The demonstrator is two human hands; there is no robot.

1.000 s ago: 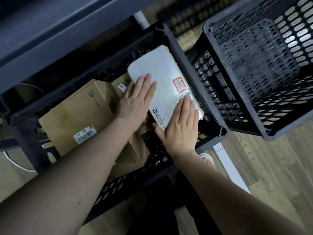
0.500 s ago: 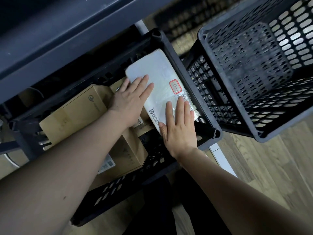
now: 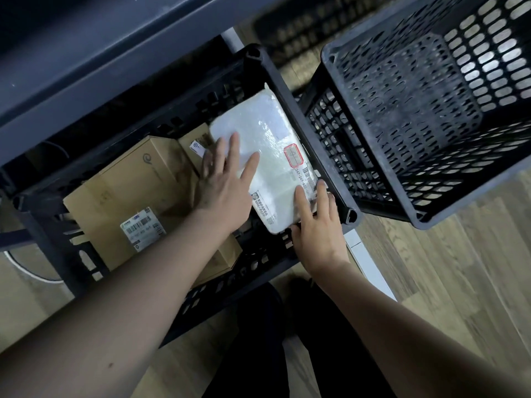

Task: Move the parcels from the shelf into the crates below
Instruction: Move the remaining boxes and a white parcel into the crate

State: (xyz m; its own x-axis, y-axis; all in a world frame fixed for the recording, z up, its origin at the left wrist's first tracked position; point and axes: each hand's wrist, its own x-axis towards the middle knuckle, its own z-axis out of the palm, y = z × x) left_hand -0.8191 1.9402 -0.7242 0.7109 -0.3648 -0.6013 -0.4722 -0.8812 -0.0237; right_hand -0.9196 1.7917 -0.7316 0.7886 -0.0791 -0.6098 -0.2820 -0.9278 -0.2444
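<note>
Both flat, open-fingered hands, left hand (image 3: pixel 222 185) and right hand (image 3: pixel 316 222), press the white plastic-wrapped parcel (image 3: pixel 267 145) inside the black perforated crate (image 3: pixel 290 101), where it may slide off the brown cardboard boxes (image 3: pixel 135 191) beside it.

Both forearms are bare, with no sleeves, watch or rings in view; the left hand (image 3: pixel 222 193) and right hand (image 3: pixel 317 228) wear no gloves. Black trousers (image 3: pixel 258 349) cover the legs (fabric plain, details too dark to tell).
</note>
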